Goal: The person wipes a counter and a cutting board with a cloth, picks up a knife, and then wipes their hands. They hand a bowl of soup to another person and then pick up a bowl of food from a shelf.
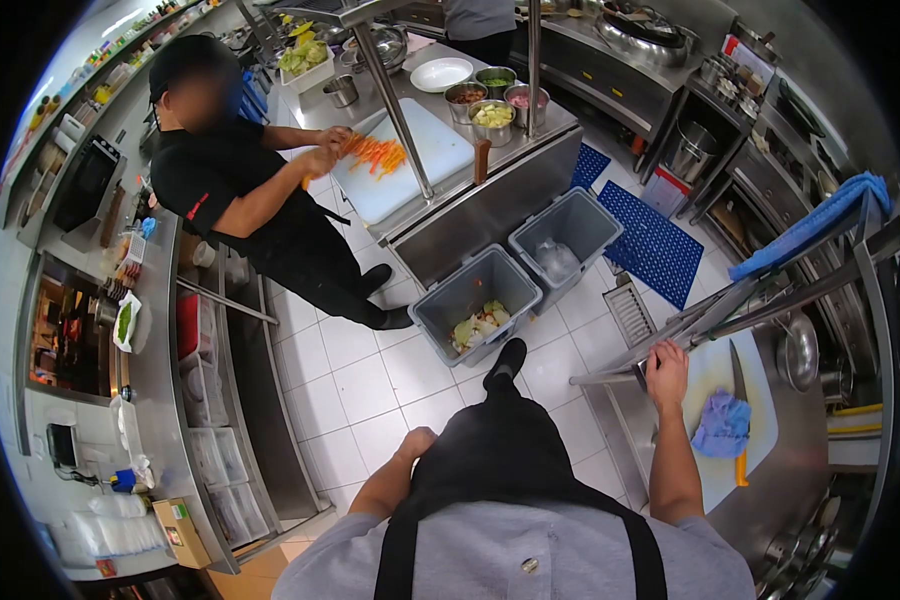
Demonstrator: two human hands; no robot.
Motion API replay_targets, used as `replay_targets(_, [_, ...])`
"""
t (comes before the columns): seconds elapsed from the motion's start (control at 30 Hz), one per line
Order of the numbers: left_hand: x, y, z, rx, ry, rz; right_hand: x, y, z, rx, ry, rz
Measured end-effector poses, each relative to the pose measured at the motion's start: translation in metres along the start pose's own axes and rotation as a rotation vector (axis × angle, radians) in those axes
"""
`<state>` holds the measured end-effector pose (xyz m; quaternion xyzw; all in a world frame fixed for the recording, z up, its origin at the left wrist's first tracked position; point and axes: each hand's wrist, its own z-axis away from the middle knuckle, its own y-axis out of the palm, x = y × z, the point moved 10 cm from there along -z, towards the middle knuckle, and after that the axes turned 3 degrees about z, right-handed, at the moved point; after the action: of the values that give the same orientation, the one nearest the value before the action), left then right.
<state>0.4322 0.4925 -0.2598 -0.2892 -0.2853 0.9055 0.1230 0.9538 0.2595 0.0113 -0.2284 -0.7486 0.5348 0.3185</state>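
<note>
My left hand hangs beside my black apron, its fingers curled in and nothing visible in them. Over on the right, my right hand is at the edge of a steel counter, beside a white cutting board; its fingers point forward and hold nothing that I can see. On that board lies a knife with a yellow-orange handle, and a crumpled blue-purple cloth covers the middle of it.
Two grey bins stand ahead, the nearer with food scraps. At the left, a co-worker handles sliced carrots on a white board. Metal pots of ingredients stand behind. A blue mat lies on the floor.
</note>
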Motion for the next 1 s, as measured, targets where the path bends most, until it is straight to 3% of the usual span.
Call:
replay_targets(0.67, [-0.018, -0.007, 0.003, -0.027, 0.082, -0.096, -0.001, 0.0, 0.0, 0.01, 0.008, -0.01])
replay_targets(1.0, [-0.006, -0.009, 0.0, -0.056, -0.07, 0.035, 0.005, -0.003, -0.001, 0.022, 0.015, -0.017])
